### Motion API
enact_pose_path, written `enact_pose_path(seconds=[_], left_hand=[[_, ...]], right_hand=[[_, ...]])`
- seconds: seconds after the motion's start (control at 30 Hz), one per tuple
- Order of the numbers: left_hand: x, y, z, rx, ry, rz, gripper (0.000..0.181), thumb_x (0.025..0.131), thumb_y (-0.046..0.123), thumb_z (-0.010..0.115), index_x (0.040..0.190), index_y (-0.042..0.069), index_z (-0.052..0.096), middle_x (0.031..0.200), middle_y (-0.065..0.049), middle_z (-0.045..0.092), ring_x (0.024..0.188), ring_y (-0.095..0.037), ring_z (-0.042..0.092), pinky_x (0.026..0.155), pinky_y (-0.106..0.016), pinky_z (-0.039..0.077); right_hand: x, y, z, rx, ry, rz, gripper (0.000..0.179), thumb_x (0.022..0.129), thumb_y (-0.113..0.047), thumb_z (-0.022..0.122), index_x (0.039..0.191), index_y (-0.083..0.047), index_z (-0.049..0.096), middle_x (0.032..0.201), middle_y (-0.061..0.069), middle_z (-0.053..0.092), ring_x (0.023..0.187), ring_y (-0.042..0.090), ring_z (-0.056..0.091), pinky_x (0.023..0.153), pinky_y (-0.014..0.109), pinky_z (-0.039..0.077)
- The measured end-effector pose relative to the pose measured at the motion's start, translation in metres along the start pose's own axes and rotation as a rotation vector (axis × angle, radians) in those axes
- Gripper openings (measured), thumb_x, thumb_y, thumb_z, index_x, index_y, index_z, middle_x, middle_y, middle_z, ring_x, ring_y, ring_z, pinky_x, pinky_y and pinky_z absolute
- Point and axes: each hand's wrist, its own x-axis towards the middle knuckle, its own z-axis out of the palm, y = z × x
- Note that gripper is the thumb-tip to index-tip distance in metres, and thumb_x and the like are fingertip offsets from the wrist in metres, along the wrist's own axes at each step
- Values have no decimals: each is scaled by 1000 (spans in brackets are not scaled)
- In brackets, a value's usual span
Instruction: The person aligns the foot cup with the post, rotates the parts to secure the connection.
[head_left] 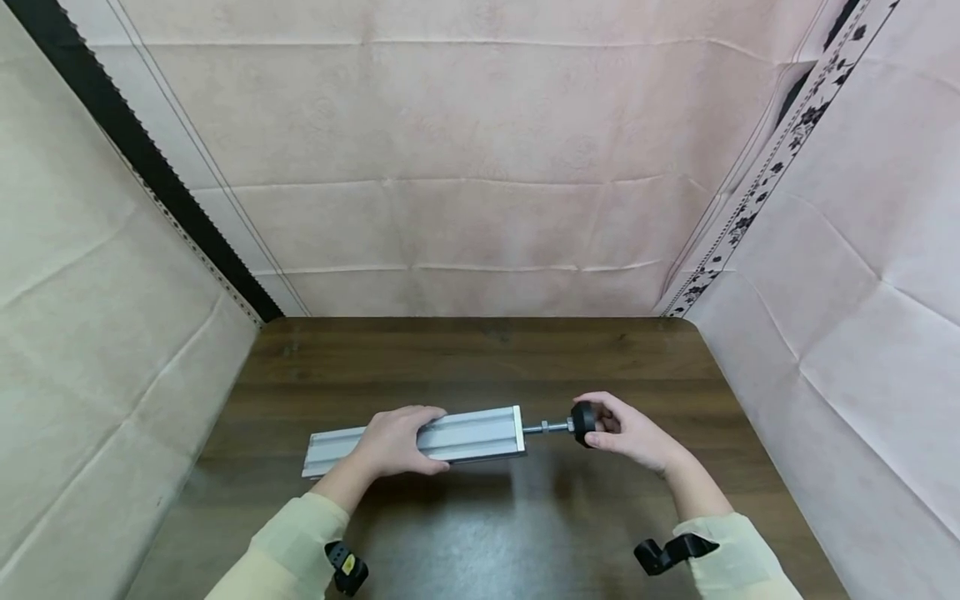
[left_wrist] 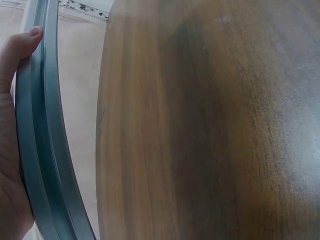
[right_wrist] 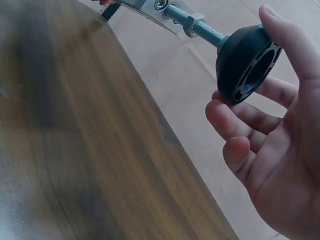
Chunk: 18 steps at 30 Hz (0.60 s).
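A silver aluminium profile (head_left: 480, 433) with grooves along its length is held over the table. My left hand (head_left: 397, 442) grips it across the middle, thumb on the near side. In the left wrist view the grooved side of the profile (left_wrist: 47, 115) runs along that hand's palm. From its right end sticks out a threaded bolt (right_wrist: 202, 30) with a hex nut, which carries a round black levelling foot (right_wrist: 245, 62). My right hand (head_left: 626, 433) pinches the foot's rim between thumb and fingers; the foot's hollow underside faces the palm.
Below both hands lies a brown wood-grain table (head_left: 480, 358) with rounded far corners. Pale cloth (head_left: 450, 167) hangs behind it and at both sides. Black wrist mounts (head_left: 675, 552) sit on the light sleeves (head_left: 292, 542).
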Motion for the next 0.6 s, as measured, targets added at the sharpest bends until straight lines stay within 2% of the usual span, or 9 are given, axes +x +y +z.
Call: enact_pose_path(seconds=[0.13, 0.23, 0.3, 0.4, 0.47, 0.6], left_hand=[[0, -1, -1, -4, 10, -14, 73, 67, 55, 74, 127, 16, 58, 124, -1, 59, 113, -20, 54, 91, -46, 42], [0, -2, 0, -9, 14, -17, 72, 67, 53, 75, 127, 16, 58, 124, -1, 59, 113, -20, 54, 92, -45, 42], [0, -2, 0, -13, 14, -20, 72, 67, 52, 76, 127, 17, 58, 124, -1, 59, 113, -20, 54, 92, -45, 42], [1, -2, -1, -15, 13, -26, 71, 67, 53, 75, 127, 18, 58, 124, -1, 59, 113, -20, 54, 92, -45, 42], [1, -2, -2, -15, 9, -27, 71, 67, 53, 75, 127, 18, 58, 124, -1, 59, 113, -20, 54, 92, -45, 42], [2, -2, -1, -18, 3, -27, 71, 68, 53, 75, 127, 18, 58, 125, -1, 59, 113, -20, 54, 92, -45, 42]], right_hand=[[1, 0, 0, 6, -13, -17, 66, 83, -8, 68, 138, -4, 32, 112, 19, 52, 95, 29, 53, 76, 30, 48], [0, -1, 0, 27, -33, -35, 78, 80, -4, 71, 143, -9, 25, 125, 20, 47, 93, 25, 53, 72, 28, 46], [-1, -1, 0, 31, -45, -30, 83, 79, -3, 73, 144, -13, 22, 126, 21, 46, 88, 23, 53, 68, 29, 45], [-3, -3, 0, 14, -48, -3, 85, 78, -3, 73, 144, -19, 22, 121, 20, 48, 82, 23, 53, 65, 29, 45], [-4, -4, 0, -4, -45, 13, 85, 78, -2, 73, 144, -19, 22, 113, 20, 52, 78, 24, 53, 63, 30, 45], [-4, -4, 1, -32, -36, 25, 81, 79, -1, 72, 142, -18, 24, 108, 18, 53, 76, 23, 52, 63, 30, 45]])
